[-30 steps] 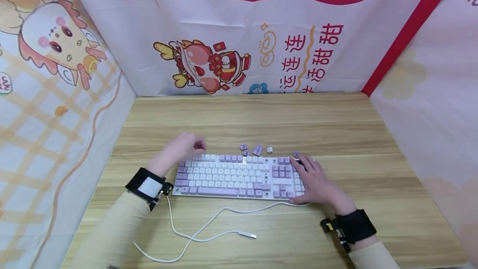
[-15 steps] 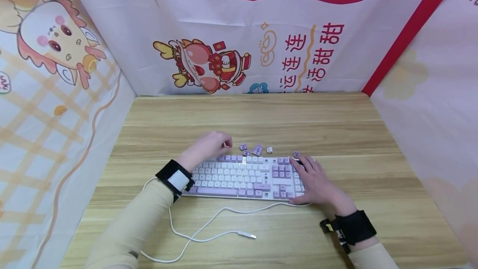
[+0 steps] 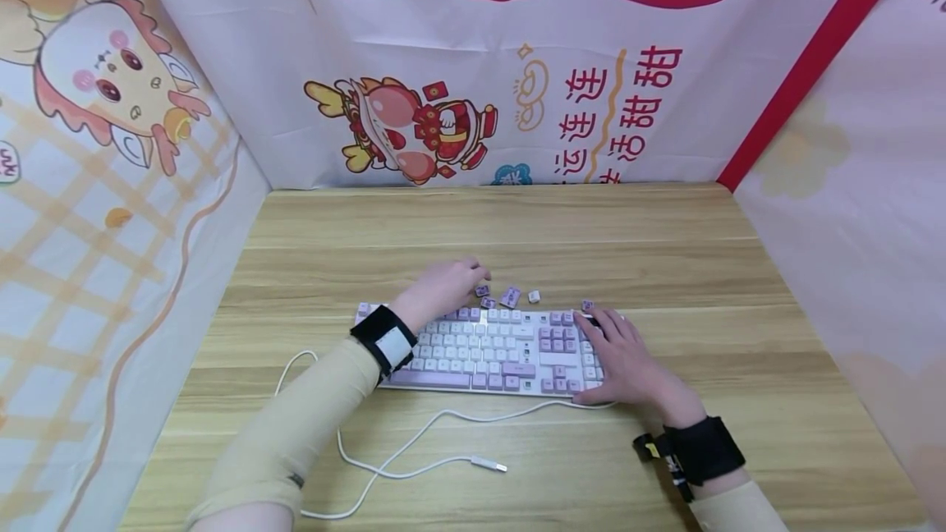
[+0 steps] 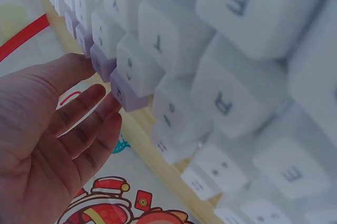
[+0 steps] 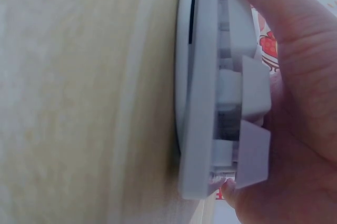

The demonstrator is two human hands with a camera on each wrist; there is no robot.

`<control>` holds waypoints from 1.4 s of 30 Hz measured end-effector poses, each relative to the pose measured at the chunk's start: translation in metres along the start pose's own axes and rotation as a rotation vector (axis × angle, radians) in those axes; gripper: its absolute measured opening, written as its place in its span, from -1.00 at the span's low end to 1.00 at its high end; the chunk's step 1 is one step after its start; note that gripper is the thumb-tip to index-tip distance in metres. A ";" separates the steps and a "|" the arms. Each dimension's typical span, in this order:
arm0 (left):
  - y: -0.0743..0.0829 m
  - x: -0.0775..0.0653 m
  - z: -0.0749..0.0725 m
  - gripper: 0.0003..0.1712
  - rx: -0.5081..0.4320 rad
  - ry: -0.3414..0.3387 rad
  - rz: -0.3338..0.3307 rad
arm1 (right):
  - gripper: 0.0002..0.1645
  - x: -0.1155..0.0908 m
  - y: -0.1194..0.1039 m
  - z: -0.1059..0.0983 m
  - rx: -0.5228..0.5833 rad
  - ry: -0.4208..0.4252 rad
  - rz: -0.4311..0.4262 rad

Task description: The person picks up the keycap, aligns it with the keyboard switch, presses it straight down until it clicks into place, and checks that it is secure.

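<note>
A white and lilac keyboard [image 3: 443, 380] lies on the wooden table, with several dark gaps among its keys where caps are off. My left hand [image 3: 443, 286] reaches over its far edge, fingertips right at a purple keycap [image 3: 482, 291] lying behind it. In the left wrist view the left hand [image 4: 58, 129] has its fingers loosely bent beside the back row of keys [image 4: 124, 87]. At the keyboard's right end my right hand [image 3: 624, 360] spans it from front to back and grips it. The right wrist view shows the keyboard's side edge [image 5: 197, 129] under that palm.
Behind the keyboard lie more loose keycaps: a long purple one [image 3: 510, 296], a white one [image 3: 534, 296] and a purple one [image 3: 587, 304] near the right hand. A white cable [image 3: 443, 415] loops in front, ending in a USB plug [image 3: 488, 464]. Printed cloth [image 3: 443, 31] hangs behind.
The left hand has moved right along the keyboard's far edge, from its left corner to the loose keycaps. The right hand and the keyboard have stayed in place.
</note>
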State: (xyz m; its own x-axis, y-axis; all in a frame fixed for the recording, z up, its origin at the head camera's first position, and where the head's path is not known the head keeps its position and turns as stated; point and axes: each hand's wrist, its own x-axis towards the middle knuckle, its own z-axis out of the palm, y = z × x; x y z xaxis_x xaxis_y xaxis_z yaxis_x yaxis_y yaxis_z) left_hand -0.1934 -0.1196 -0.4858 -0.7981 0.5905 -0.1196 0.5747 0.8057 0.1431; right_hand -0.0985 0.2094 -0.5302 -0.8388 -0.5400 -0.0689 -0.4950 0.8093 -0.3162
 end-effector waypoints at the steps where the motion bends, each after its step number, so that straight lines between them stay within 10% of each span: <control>1: 0.001 0.002 0.001 -0.51 0.009 -0.004 0.010 | 0.54 0.000 0.000 0.000 -0.001 0.000 0.000; 25: 0.006 0.016 0.011 -0.73 0.062 -0.030 0.043 | 0.54 0.001 0.000 0.000 0.006 -0.014 0.014; 42: -0.018 0.000 -0.001 -0.62 -0.524 -0.064 -0.035 | 0.53 0.000 -0.002 -0.001 0.013 0.019 0.002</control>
State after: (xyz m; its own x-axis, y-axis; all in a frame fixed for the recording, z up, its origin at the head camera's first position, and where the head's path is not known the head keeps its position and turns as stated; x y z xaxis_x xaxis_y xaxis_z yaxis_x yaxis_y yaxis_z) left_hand -0.2040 -0.1343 -0.4873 -0.7929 0.5788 -0.1906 0.3678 0.7039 0.6077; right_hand -0.0976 0.2080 -0.5284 -0.8440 -0.5338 -0.0515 -0.4905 0.8072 -0.3283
